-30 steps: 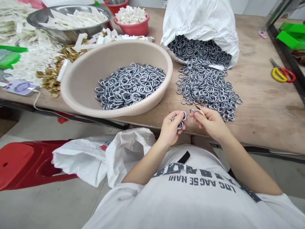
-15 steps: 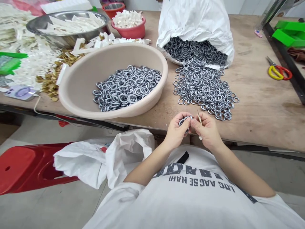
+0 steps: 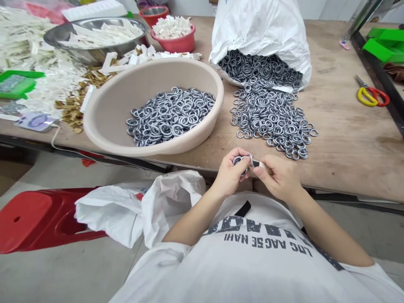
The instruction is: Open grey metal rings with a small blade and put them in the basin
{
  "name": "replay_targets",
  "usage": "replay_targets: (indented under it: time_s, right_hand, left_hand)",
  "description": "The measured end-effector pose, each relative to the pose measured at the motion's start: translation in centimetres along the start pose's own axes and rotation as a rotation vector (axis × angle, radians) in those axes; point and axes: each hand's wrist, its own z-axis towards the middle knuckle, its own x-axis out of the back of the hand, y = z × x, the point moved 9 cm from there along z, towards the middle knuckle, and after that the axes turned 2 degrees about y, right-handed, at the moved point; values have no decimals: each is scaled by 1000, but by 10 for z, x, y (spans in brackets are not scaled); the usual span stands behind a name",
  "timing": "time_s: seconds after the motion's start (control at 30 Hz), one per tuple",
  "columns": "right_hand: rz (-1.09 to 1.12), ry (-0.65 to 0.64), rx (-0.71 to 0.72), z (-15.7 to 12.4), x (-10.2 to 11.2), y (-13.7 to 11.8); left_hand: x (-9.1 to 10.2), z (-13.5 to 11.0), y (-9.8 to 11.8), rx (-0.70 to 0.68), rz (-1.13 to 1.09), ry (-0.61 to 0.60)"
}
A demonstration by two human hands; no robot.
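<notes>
My left hand point(image 3: 230, 174) is closed around a few grey metal rings point(image 3: 241, 160) at the table's front edge. My right hand point(image 3: 279, 177) pinches a thin pale strip point(image 3: 260, 164), and its dark tip reaches in at the rings. The two hands nearly touch. Part of the strip is hidden by my right fingers. Further up, a beige plastic basin point(image 3: 109, 118) holds a heap of the rings. Another loose pile of rings point(image 3: 268, 118) spills across the wooden table point(image 3: 347, 155) from a white woven sack point(image 3: 259, 29).
Yellow-and-red scissors point(image 3: 370, 97) lie at the right. A steel basin point(image 3: 94, 38) and a red bowl point(image 3: 173, 38) hold white pieces. Brass-coloured bits point(image 3: 78, 101) lie beside the beige basin. A white plastic bag point(image 3: 142, 210) rests on a red stool point(image 3: 28, 223) below the table.
The pale strip has tilted from nearly upright to lying sideways, its tip now among the rings. My right hand has dropped slightly, and the view has shifted a little.
</notes>
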Motion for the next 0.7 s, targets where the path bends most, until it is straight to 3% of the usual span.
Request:
replay_targets:
  time_s: [0.13, 0.47, 0.7]
  right_hand:
    - [-129, -32, 57, -5, -4, -7]
    - [-147, -133, 77, -1, -5, -10]
    - [-118, -213, 114, 10, -25, -12]
  left_hand:
    - [-3, 0, -1, 10, 6, -19]
    - [-6, -3, 4, -69, 86, -101]
    - [13, 4, 4, -36, 115, -109]
